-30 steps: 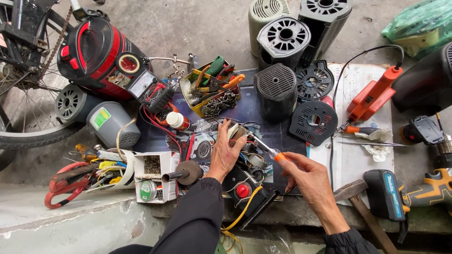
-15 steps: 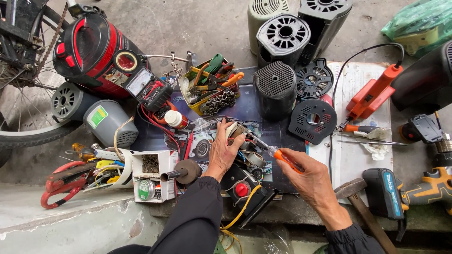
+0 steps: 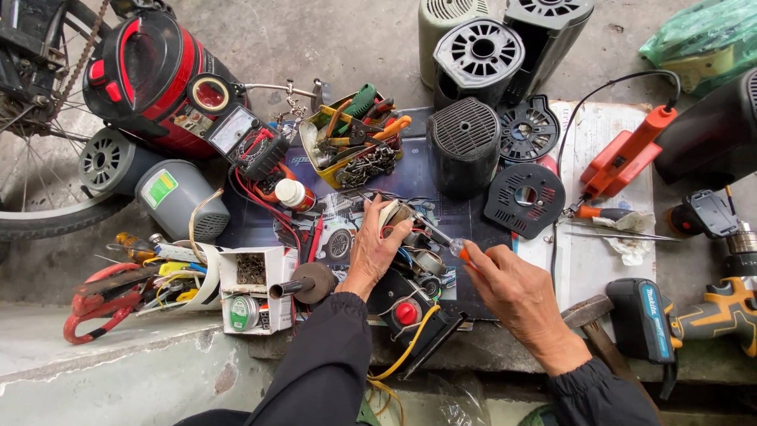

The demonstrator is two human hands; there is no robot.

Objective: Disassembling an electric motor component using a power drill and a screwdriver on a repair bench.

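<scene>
Left hand (image 3: pixel 371 248) steadies wired part (image 3: pixel 398 217); right hand (image 3: pixel 512 296) grips screwdriver (image 3: pixel 441 237); green-labelled grey can (image 3: pixel 177 197) left.

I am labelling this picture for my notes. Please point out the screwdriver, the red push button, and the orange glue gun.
screwdriver (image 3: pixel 441 237): head view, on the metal shaft.
red push button (image 3: pixel 406 313): head view, on the button's top.
orange glue gun (image 3: pixel 627 158): head view, on the body.

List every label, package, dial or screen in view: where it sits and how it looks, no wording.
Green sticker: rectangular, on the grey speaker left of the mat.
Analog meter: white dial face in a black case, beside the red machine.
Small white bottle: red cap, on the mat's left edge.
Solder reel: round green label, near the white box.
Left hand rests on the wired part; right hand holds a screwdriver.
</scene>
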